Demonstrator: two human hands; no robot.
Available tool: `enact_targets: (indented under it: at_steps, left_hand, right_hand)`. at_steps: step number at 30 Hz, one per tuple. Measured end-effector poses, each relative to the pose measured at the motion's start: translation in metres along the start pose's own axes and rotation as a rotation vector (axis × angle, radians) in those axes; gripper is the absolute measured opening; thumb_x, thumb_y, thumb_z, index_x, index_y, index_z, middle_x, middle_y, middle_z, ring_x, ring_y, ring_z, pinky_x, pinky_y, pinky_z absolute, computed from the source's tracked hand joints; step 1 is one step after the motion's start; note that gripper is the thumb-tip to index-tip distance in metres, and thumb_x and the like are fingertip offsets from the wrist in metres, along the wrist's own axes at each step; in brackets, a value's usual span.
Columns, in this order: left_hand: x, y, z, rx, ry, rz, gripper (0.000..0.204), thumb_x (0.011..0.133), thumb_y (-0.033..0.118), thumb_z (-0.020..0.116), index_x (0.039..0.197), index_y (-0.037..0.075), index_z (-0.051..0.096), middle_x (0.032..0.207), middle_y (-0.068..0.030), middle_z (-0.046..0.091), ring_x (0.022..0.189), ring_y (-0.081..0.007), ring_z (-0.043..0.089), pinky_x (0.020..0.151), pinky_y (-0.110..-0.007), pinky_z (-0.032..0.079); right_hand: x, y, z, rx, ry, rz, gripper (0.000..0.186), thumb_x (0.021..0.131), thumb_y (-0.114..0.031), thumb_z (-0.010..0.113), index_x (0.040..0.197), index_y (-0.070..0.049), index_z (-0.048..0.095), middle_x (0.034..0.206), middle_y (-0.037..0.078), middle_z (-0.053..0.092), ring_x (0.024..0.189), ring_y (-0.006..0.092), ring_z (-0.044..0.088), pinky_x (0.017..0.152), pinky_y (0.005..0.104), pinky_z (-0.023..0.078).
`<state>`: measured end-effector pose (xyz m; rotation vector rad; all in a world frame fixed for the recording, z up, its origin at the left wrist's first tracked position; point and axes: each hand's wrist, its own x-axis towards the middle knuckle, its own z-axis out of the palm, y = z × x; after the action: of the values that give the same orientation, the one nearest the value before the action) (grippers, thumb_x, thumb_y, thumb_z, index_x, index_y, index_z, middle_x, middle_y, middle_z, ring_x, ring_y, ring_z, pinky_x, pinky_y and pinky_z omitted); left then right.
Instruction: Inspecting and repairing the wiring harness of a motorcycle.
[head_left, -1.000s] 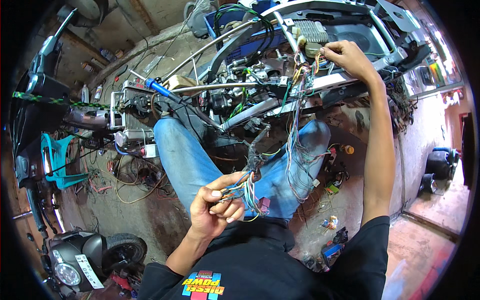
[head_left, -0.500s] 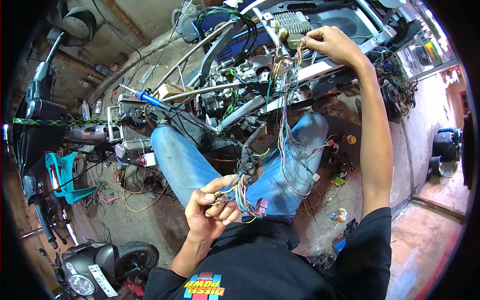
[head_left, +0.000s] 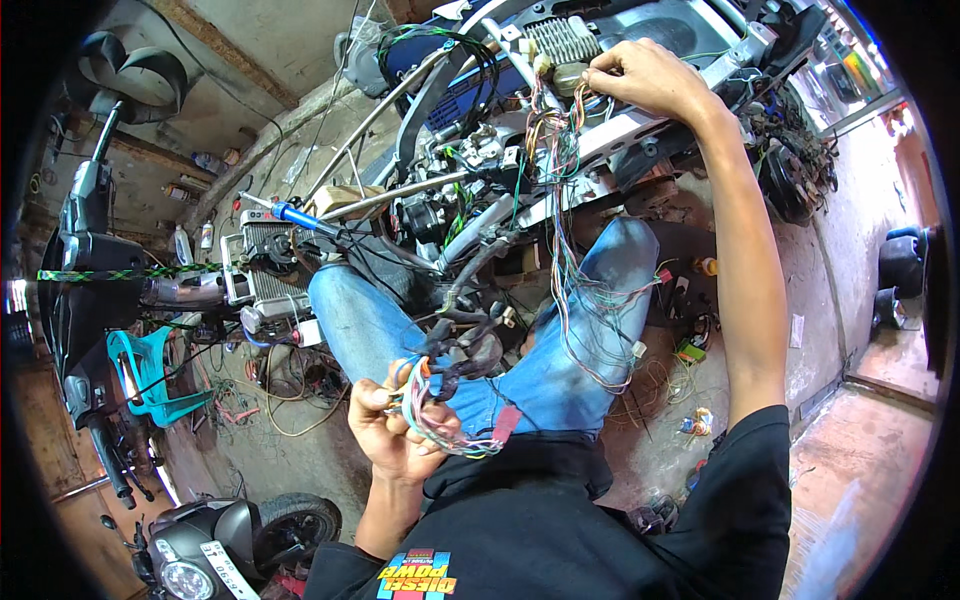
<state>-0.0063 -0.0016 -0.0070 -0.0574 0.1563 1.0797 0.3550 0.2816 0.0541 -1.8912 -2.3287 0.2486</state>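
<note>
Low in front of my body, my left hand (head_left: pixel 393 425) is closed round a bundle of thin coloured wires (head_left: pixel 425 418). A dark pink connector (head_left: pixel 507 424) hangs from the bundle's right end. Black-taped harness (head_left: pixel 470 345) runs from the bundle up toward the stripped motorbike frame (head_left: pixel 625 145). At the upper right, my outstretched right hand (head_left: pixel 645 80) pinches orange and yellow wires (head_left: pixel 580 100) beside a finned metal unit (head_left: pixel 562 40). More loose wires (head_left: pixel 565 280) drop from there across my right knee. The fingertips of my right hand partly hide what they grip.
A blue-handled soldering iron (head_left: pixel 300 217) lies over the frame near a radiator (head_left: pixel 275 265). At left are black bodywork (head_left: pixel 85 285) and a turquoise plastic part (head_left: pixel 160 375). A grey motorbike (head_left: pixel 205 545) stands at lower left. Scraps of wire (head_left: pixel 290 385) litter the floor.
My left hand has moved slightly left with the wire bundle, which now curves open and lies turned differently. My right hand stays at the same wires by the finned unit. The view has shifted slightly.
</note>
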Motion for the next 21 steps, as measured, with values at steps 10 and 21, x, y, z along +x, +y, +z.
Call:
enact_targets:
  at_steps: [10, 21]
  left_hand:
    - [-0.011, 0.032, 0.000, -0.078, 0.015, 0.179, 0.025, 0.092, 0.027, 0.044, 0.076, 0.012, 0.056, 0.046, 0.0066, 0.033, 0.034, -0.0037, 0.021, 0.034, -0.022, 0.022]
    - [-0.008, 0.041, 0.019, -0.026, 0.119, 0.294, 0.038, 0.098, 0.041, 0.045, 0.076, 0.015, 0.062, 0.047, 0.0102, 0.039, 0.034, -0.0034, 0.023, 0.036, -0.021, 0.027]
  right_hand:
    - [0.000, -0.001, 0.000, 0.003, 0.006, -0.015, 0.042, 0.087, -0.044, 0.061, 0.115, -0.017, 0.078, 0.103, 0.019, 0.075, 0.099, 0.0375, 0.071, 0.092, 0.0450, 0.054]
    - [-0.003, -0.009, -0.007, 0.009, -0.037, 0.042, 0.042, 0.085, -0.044, 0.060, 0.108, -0.014, 0.079, 0.098, 0.021, 0.074, 0.095, 0.0378, 0.072, 0.090, 0.0431, 0.055]
